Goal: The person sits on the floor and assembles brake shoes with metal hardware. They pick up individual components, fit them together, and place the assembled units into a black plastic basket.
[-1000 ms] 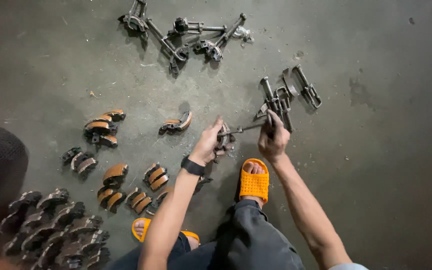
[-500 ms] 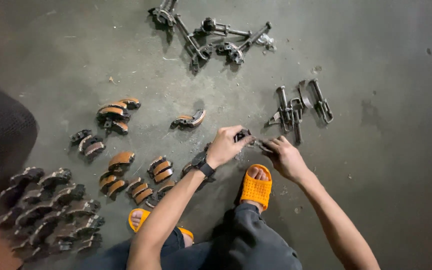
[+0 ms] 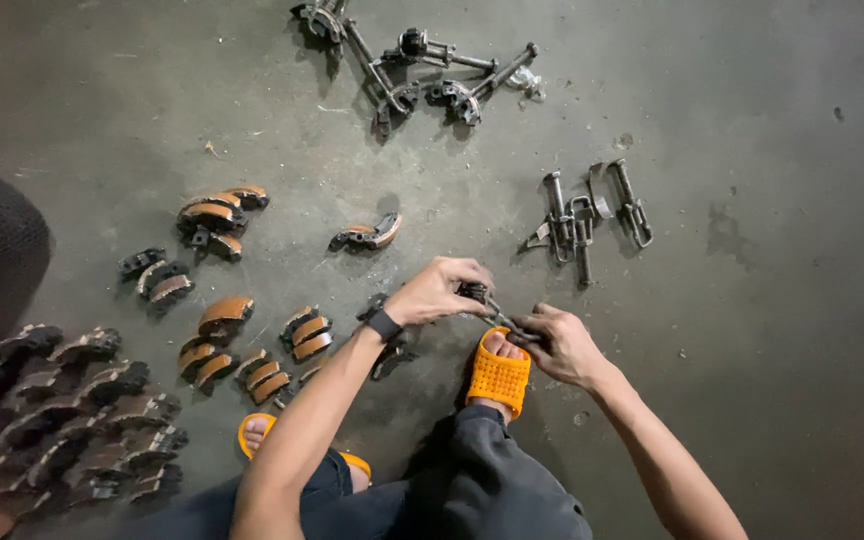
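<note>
Mid-job: left hand (image 3: 437,292) and right hand (image 3: 564,345), fingers closed on one small metal part (image 3: 492,310) over the sandal (image 3: 498,378) (brake shoes (image 3: 224,316) sorted in heaps, levers (image 3: 584,215) untouched on the floor (image 3: 772,300)).

I count two hands at work, my left hand (image 3: 437,293) and my right hand (image 3: 564,345), with one small metal part (image 3: 487,303) between them. I wear one black wristband (image 3: 383,324) and two orange slippers (image 3: 498,377). One brake shoe (image 3: 366,235) lies alone. Near it sit five loose clusters of brown-faced brake shoes (image 3: 214,214), about fifteen pieces; I cannot count them exactly. One big heap of dark shoes (image 3: 72,410) holds too many to count. Two groups of metal levers lie on the floor: roughly four long ones (image 3: 407,65) far off, about four short ones (image 3: 587,215) nearer.
</note>
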